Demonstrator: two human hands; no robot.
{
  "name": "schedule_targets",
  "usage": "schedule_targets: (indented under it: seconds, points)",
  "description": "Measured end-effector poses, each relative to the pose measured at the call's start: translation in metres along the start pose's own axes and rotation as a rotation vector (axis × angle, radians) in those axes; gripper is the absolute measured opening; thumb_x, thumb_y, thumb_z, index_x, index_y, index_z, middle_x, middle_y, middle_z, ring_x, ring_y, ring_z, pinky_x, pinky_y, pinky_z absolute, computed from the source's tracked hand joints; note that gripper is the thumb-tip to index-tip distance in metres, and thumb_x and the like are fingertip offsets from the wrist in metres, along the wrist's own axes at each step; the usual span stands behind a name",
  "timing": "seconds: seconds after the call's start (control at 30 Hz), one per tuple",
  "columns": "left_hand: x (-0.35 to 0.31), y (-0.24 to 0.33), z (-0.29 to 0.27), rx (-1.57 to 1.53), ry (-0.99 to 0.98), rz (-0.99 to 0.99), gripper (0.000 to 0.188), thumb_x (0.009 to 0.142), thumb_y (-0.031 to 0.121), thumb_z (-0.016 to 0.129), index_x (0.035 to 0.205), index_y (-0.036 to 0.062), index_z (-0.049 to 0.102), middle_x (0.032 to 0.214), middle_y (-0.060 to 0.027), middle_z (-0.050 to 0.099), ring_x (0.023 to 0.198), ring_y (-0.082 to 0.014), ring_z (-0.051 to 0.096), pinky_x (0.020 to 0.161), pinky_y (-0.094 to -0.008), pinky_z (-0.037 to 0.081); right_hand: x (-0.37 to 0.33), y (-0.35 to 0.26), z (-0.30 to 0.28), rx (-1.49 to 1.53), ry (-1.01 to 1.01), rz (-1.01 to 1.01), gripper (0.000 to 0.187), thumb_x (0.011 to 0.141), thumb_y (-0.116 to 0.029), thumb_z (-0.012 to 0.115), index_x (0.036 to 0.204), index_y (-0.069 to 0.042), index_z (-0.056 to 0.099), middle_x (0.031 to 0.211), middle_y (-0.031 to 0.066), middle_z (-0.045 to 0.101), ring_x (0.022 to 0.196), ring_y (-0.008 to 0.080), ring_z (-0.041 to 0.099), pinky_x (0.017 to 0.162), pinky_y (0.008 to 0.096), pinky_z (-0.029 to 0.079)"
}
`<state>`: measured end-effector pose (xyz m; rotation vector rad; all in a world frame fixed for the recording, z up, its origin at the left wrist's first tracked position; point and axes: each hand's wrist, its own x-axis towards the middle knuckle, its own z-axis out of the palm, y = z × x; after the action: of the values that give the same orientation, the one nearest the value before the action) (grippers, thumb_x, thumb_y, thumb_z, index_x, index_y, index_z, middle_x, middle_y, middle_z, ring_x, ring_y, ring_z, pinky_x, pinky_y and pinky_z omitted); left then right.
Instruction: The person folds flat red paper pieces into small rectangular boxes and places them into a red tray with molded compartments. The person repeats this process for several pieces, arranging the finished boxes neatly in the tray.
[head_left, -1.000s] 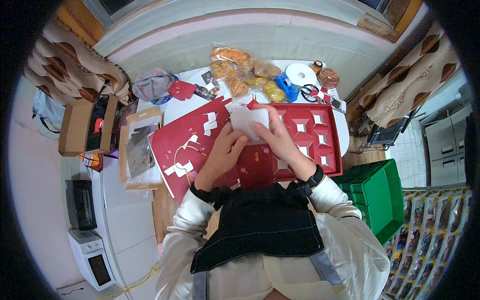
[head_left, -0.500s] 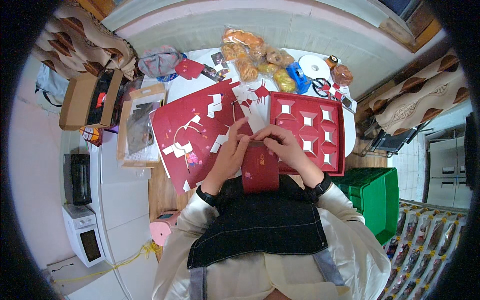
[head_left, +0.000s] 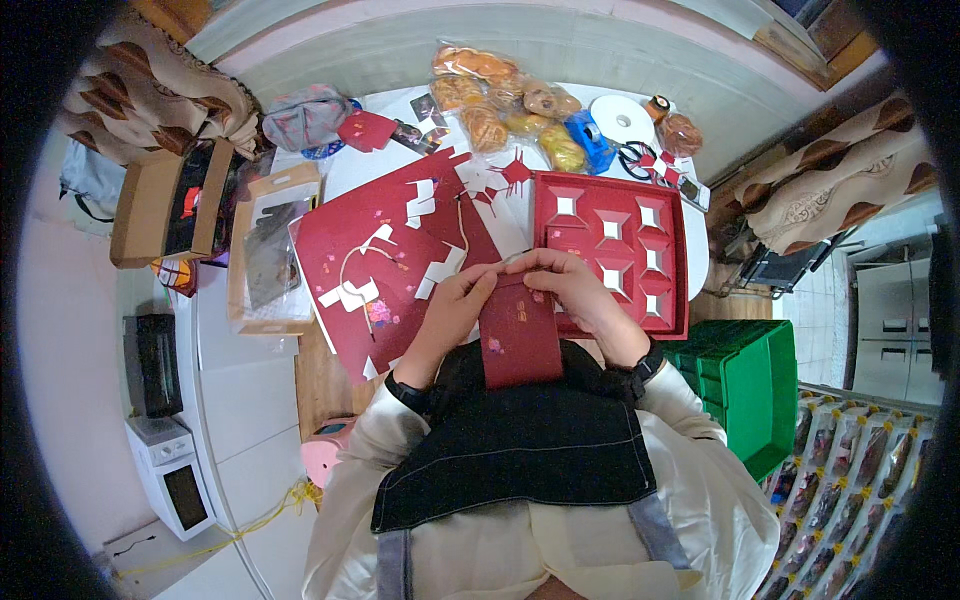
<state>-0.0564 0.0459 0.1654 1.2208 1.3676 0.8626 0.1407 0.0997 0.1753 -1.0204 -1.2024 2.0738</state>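
A small dark red cardboard box (head_left: 520, 335) stands upright before my apron, its near face bearing a gold mark and a pink flower print. My left hand (head_left: 456, 312) pinches its top left corner. At the top right, my right hand (head_left: 572, 288) grips the upper edge with bent fingers. Both sets of fingertips meet along the top flap, and what lies behind them is hidden. Just beyond my left hand is a large red printed sheet (head_left: 335, 245) with white cut pieces and cords on it. Beside my right hand sits a red tray (head_left: 590, 183) with several white-centred compartments.
Bagged bread (head_left: 485, 128), a white spool (head_left: 622, 120), black-handled scissors (head_left: 636, 160) and a blue object (head_left: 590, 145) line the table's far side. An open carton (head_left: 145, 215) and a shallow cardboard box (head_left: 240, 300) are left. A green crate (head_left: 735, 380) stands at the right.
My left index finger, raised before, has come down to the box's top edge. Both hands now pinch there, and the view has shifted slightly.
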Motion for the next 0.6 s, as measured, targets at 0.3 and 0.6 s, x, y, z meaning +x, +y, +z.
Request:
schedule_targets:
  seconds: [0.3, 0.6]
  points:
    - [-0.010, 0.038, -0.013, -0.014, -0.224, 0.265, 0.065, 0.094, 0.027, 0.059, 0.147, 0.0057, 0.027, 0.144, -0.0142, 0.040, 0.134, -0.0245, 0.037, 0.111, -0.0364, 0.030, -0.009, -0.028, 0.014, -0.203, -0.030, -0.285, 0.019, 0.090, -0.006, 0.064, 0.109, -0.001, 0.067, 0.103, 0.0042, 0.068, 0.093, 0.0106, 0.061, 0.081, 0.0230, 0.049]
    - [-0.014, 0.056, -0.015, -0.014, -0.256, 0.276, 0.099, 0.078, 0.015, 0.078, 0.151, 0.0083, 0.010, 0.143, -0.0204, 0.037, 0.131, -0.0267, 0.041, 0.108, -0.0378, 0.037, -0.009, -0.034, 0.013, 0.029, -0.149, -0.085, 0.031, 0.088, -0.001, 0.060, 0.118, 0.002, 0.065, 0.119, 0.0119, 0.065, 0.105, 0.0188, 0.063, 0.091, 0.0289, 0.049]
